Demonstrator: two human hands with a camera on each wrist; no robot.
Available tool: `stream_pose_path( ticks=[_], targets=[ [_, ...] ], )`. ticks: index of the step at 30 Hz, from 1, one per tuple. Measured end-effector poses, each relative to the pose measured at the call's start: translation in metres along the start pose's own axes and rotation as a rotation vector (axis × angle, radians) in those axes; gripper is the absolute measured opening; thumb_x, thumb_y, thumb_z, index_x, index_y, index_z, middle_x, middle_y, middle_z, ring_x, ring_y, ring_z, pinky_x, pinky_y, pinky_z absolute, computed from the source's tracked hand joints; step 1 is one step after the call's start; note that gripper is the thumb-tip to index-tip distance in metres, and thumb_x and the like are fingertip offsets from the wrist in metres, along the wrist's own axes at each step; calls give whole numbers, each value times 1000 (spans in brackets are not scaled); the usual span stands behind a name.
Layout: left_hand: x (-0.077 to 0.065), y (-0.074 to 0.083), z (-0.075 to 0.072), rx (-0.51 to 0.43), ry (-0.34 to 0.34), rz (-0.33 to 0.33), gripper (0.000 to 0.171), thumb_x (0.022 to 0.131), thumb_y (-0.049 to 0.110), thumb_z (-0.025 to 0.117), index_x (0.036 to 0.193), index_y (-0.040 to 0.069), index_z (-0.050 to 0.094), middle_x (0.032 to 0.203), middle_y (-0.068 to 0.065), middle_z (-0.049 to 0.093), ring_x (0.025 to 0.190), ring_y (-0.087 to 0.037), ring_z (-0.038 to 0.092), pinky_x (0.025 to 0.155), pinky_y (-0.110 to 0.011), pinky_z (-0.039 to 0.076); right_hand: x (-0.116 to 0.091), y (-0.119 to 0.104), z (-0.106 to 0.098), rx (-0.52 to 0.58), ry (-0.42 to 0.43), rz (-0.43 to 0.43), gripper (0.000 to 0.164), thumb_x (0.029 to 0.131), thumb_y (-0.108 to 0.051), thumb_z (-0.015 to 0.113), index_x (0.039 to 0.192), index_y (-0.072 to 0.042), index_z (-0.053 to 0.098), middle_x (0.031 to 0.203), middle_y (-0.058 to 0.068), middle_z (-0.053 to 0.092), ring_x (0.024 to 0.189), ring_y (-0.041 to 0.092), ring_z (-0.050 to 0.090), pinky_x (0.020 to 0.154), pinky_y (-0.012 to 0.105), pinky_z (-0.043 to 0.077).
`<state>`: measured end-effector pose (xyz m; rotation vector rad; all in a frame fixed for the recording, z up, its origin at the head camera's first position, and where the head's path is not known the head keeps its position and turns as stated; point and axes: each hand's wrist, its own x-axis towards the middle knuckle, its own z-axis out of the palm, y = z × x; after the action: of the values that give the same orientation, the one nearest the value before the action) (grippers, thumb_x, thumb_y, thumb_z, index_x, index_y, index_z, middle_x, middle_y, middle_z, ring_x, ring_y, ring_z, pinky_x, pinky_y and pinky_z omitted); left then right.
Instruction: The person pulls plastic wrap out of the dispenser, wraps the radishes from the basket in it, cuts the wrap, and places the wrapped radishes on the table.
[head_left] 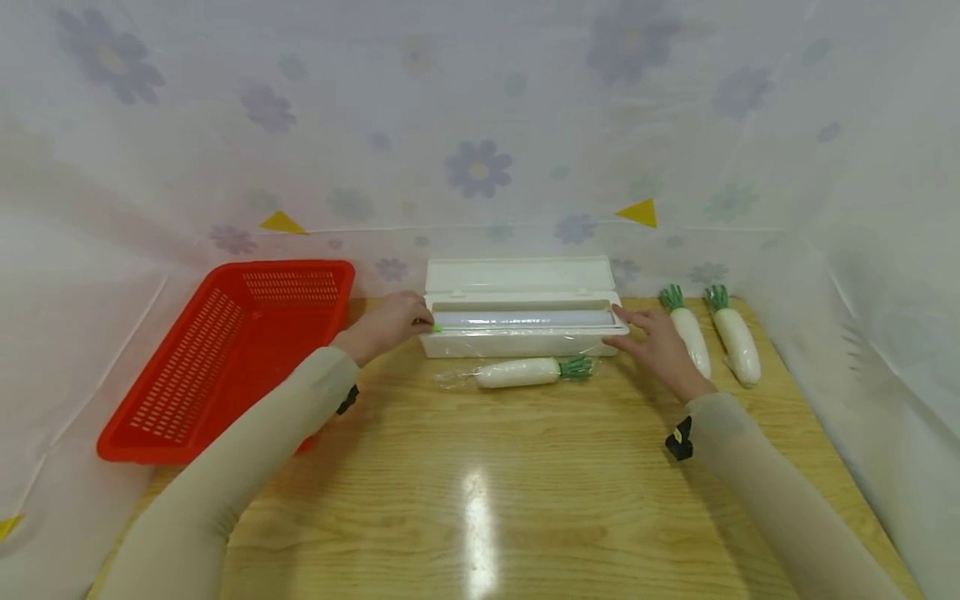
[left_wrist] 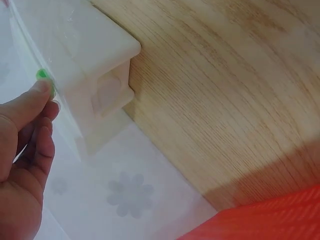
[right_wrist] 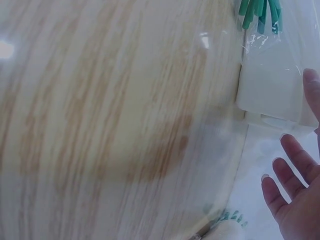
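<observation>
A white cling film dispenser (head_left: 517, 343) stands with its lid raised, a roll of film (head_left: 525, 318) inside. My left hand (head_left: 390, 323) pinches a small green slide cutter (left_wrist: 44, 76) at the left end of its front edge. At the other end my right hand (head_left: 656, 346) touches the dispenser; in the right wrist view the fingers (right_wrist: 285, 180) are extended and spread, the thumb near the box. Clear film hangs over the dispenser's front. Close before it lies a white radish (head_left: 517, 372) with green stalks, film over and around it.
At the left stands a red plastic basket (head_left: 225, 446) with slotted sides. Two more white radishes (head_left: 692, 340) with green tops lie at the right of the wooden table (head_left: 450, 500). A flowered white sheet (head_left: 480, 108) rises behind and along the sides.
</observation>
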<state>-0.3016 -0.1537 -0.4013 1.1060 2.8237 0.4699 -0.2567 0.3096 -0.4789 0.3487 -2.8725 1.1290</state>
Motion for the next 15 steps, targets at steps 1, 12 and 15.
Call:
stream_pose_path(
  ticks=[1,12,15],
  targets=[
    [-1,-2,0,4,4,-7,10,94,6,77,102,2,82,93,-8,73,88,-24,62,85,-40,55,0,0,0,-7,-1,2,71,99,-35,72,159,-12,42,141,29,49,131,47,44,105,67,39],
    [-7,-8,1,-61,30,-77,9,95,6,76,101,1,80,98,-12,76,92,-28,67,90,-44,56,1,1,-3,-21,-20,-23,70,100,-32,73,159,-9,42,145,30,50,134,49,43,109,68,35],
    [-6,-8,4,-83,16,-122,11,96,7,75,104,0,79,99,-12,75,91,-27,66,90,-44,55,0,2,-8,-47,-52,-37,71,100,-31,72,160,-8,40,143,29,51,131,48,45,106,68,38]
  ],
)
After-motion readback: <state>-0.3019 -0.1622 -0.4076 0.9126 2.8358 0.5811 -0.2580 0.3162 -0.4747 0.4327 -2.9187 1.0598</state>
